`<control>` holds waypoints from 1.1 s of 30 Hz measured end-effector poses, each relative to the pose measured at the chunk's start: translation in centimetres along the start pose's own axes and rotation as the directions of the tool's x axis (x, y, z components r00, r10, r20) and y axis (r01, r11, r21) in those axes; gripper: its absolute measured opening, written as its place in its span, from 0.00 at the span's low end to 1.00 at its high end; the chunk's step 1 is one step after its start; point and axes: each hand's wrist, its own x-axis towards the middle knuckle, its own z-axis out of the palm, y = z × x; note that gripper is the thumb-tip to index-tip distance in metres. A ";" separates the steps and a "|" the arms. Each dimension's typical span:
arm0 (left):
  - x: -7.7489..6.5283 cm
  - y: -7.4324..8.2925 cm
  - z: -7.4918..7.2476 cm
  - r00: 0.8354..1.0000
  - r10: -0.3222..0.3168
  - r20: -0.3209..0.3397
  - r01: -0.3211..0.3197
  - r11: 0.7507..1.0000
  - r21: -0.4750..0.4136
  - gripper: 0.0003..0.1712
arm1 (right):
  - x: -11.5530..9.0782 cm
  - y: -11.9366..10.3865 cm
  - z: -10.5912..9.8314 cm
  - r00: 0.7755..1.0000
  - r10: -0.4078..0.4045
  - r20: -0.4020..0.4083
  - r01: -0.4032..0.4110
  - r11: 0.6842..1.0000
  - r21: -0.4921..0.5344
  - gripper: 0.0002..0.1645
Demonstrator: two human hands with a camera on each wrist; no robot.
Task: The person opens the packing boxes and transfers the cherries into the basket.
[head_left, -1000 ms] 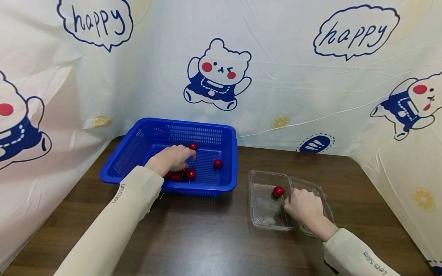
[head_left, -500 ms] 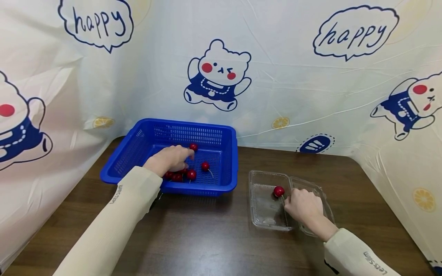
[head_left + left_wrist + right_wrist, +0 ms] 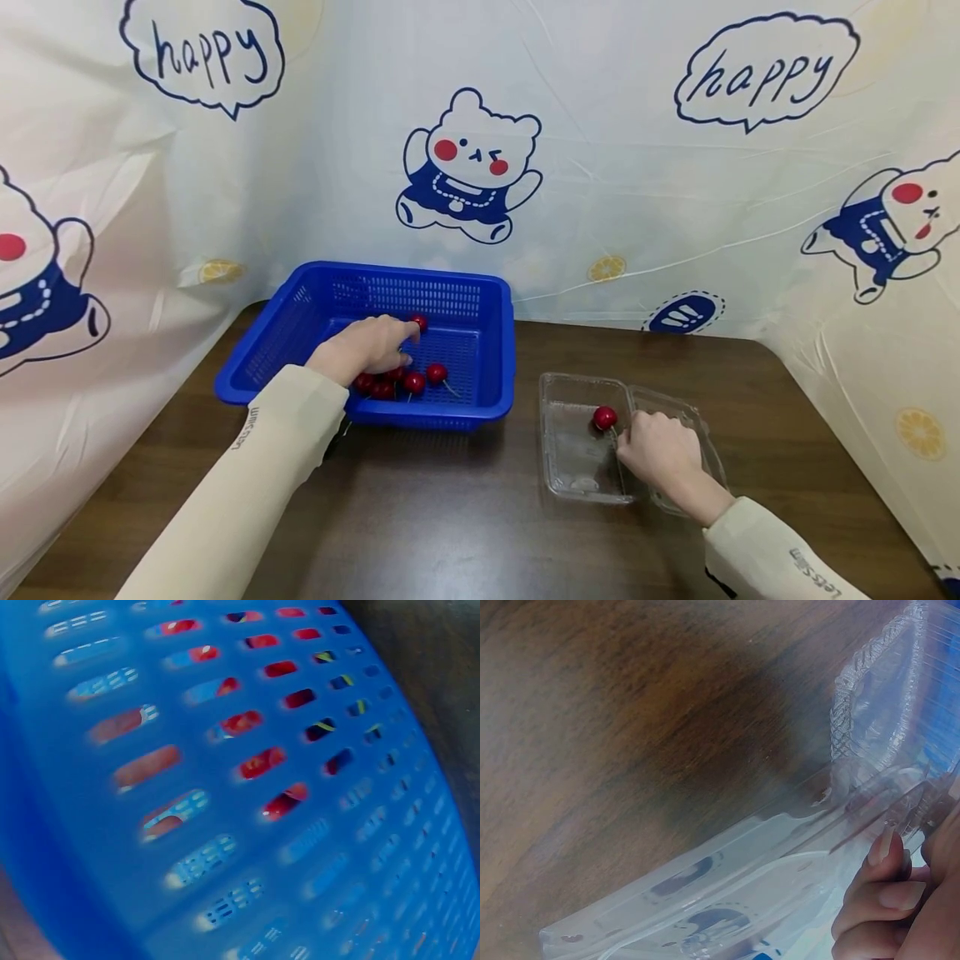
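In the head view my left hand (image 3: 367, 343) reaches into a blue plastic basket (image 3: 497, 346), its thumb and fingers apart above several red cherries (image 3: 413, 383) with stems. One cherry (image 3: 418, 322) lies just beyond its fingertips. Through the basket's slotted wall (image 3: 225, 780), the left wrist view shows red cherries and bits of skin. My right hand (image 3: 662, 450), fingers curled, grips the middle edge of an opened clear plastic clamshell box (image 3: 551, 433). A single cherry (image 3: 604, 418) sits inside, its stem pointing toward that hand. Right fingertips (image 3: 885, 847) meet the clear plastic in the right wrist view.
Both containers stand on a brown wooden table (image 3: 450, 517), with a stretch of tabletop between them. The clamshell's lid (image 3: 708, 442) lies folded out to the right, partly behind the hand. A printed cloth (image 3: 600, 192) hangs around the back and sides.
One cherry has rolled leftward and nearer across the basket floor, ending beside the others. The left hand has shifted only slightly; the right hand and the clamshell have stayed put.
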 end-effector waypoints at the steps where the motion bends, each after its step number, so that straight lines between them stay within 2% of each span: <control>1: 0.0 0.1 -0.1 1.000 0.001 -0.010 -0.001 1.000 -0.006 0.23 | 0.0 0.0 0.0 1.000 0.001 -0.001 -0.001 1.000 -0.001 0.16; 7: -0.1 0.4 -0.4 0.997 0.031 -0.065 -0.031 0.999 -0.010 0.22 | 0.0 -0.1 -0.1 1.000 0.001 0.000 -0.001 1.000 -0.005 0.16; 10: 0.0 0.7 -0.3 0.992 0.053 -0.116 -0.053 0.999 0.004 0.23 | 0.0 -0.1 -0.1 1.000 0.002 0.004 -0.002 1.000 -0.007 0.16; 14: 0.2 1.9 -0.6 0.978 0.074 -0.194 -0.072 0.997 0.014 0.24 | 0.0 -0.2 -0.2 1.000 0.000 -0.007 -0.001 1.000 -0.010 0.16; 20: 0.9 3.9 -1.4 0.969 0.109 -0.224 -0.106 0.994 0.027 0.27 | 0.0 -0.1 -0.1 1.000 0.005 -0.007 -0.005 1.000 -0.010 0.15; 25: 1.0 4.9 -2.0 0.961 0.109 -0.255 -0.105 0.994 0.028 0.30 | 0.0 0.0 -0.1 1.000 0.004 -0.021 -0.004 1.000 -0.013 0.15; 33: 1.1 6.0 -3.3 0.938 0.094 -0.334 -0.109 0.994 -0.024 0.32 | 0.0 0.0 0.0 1.000 0.007 -0.018 -0.007 1.000 -0.013 0.15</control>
